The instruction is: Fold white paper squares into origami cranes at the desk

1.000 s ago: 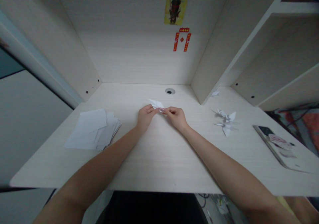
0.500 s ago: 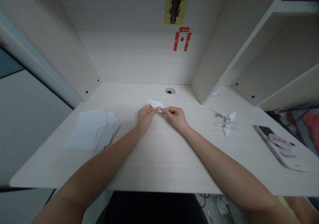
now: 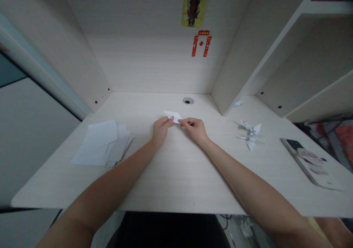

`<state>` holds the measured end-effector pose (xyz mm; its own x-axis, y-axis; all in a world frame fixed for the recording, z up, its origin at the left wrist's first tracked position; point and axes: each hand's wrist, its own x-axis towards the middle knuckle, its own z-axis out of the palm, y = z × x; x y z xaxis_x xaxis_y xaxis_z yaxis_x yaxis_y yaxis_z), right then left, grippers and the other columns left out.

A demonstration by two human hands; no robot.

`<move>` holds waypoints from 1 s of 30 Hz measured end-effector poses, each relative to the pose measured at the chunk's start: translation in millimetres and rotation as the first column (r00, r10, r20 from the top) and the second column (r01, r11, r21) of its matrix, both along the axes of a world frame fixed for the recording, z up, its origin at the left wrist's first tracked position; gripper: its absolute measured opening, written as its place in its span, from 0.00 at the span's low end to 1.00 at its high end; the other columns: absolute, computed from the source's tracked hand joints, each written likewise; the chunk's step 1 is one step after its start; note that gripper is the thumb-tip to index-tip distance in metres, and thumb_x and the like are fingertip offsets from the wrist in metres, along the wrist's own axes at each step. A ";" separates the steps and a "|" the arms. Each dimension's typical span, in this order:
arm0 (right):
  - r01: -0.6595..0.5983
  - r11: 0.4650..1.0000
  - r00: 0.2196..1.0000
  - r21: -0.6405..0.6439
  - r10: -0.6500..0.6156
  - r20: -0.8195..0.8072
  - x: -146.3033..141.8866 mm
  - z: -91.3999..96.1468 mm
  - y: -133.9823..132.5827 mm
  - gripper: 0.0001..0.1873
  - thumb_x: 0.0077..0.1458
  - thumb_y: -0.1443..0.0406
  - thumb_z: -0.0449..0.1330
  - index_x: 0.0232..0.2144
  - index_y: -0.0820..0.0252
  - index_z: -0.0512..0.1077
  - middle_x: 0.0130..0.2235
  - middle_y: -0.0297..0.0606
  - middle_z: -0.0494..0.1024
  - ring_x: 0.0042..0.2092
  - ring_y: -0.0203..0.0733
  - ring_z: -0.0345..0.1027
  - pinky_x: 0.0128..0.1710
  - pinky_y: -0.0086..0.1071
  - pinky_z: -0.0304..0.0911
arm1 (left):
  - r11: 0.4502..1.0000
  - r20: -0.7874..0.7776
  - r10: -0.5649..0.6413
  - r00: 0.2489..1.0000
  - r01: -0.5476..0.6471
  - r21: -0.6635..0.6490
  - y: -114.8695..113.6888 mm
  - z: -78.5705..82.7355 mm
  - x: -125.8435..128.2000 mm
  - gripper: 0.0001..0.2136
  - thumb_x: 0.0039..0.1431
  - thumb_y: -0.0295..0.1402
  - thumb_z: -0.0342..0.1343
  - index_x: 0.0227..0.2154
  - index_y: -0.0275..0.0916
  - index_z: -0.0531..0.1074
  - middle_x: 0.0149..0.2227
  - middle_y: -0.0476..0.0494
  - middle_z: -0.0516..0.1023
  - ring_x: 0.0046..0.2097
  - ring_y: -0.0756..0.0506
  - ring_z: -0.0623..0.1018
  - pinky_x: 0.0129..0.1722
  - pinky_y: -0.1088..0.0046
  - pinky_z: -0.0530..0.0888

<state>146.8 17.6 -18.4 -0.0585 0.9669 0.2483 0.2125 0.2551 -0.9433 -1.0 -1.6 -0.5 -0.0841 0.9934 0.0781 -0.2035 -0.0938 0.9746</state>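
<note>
Between my hands is a small piece of folded white paper (image 3: 174, 116), held just above the desk (image 3: 176, 178) near its middle. My left hand (image 3: 161, 129) pinches its left side, thumb on top and fingers partly behind it. At the paper's right corner, my right hand (image 3: 195, 128) grips with thumb and index finger. The fold's underside is hidden by my fingers. Several folded white paper cranes (image 3: 250, 134) lie in a cluster to the right. Left of my arms rests a loose stack of white paper sheets (image 3: 101, 143).
A phone (image 3: 311, 163) lies at the desk's right side. Behind my hands is a round cable hole (image 3: 188, 101). An upright divider (image 3: 234, 57) meets the desk at right, with a small white paper piece (image 3: 237, 104) beside its foot. Red stickers (image 3: 201, 43) mark the back panel.
My left thumb has drawn back slightly to the left, away from the right thumb, so more of the folded paper shows between them. The right hand has barely moved.
</note>
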 end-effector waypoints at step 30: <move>-0.066 0.997 0.995 -0.034 0.063 -0.071 -1.9 2.7 -3.4 0.19 0.42 0.51 0.64 0.23 0.62 0.76 0.24 0.37 0.76 0.25 0.35 0.64 0.27 0.28 0.56 | 0.999 -0.062 0.033 0.998 -0.034 -0.015 1.5 -1.4 2.1 0.13 0.44 0.41 0.63 0.28 0.35 0.79 0.30 0.44 0.81 0.37 0.44 0.78 0.42 0.69 0.71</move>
<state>144.9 14.2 -15.8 -0.1046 0.9700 0.2193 0.1300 0.2319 -0.9640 1.1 -0.1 -2.0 -0.1129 0.9913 0.0682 -0.1396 -0.0838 0.9867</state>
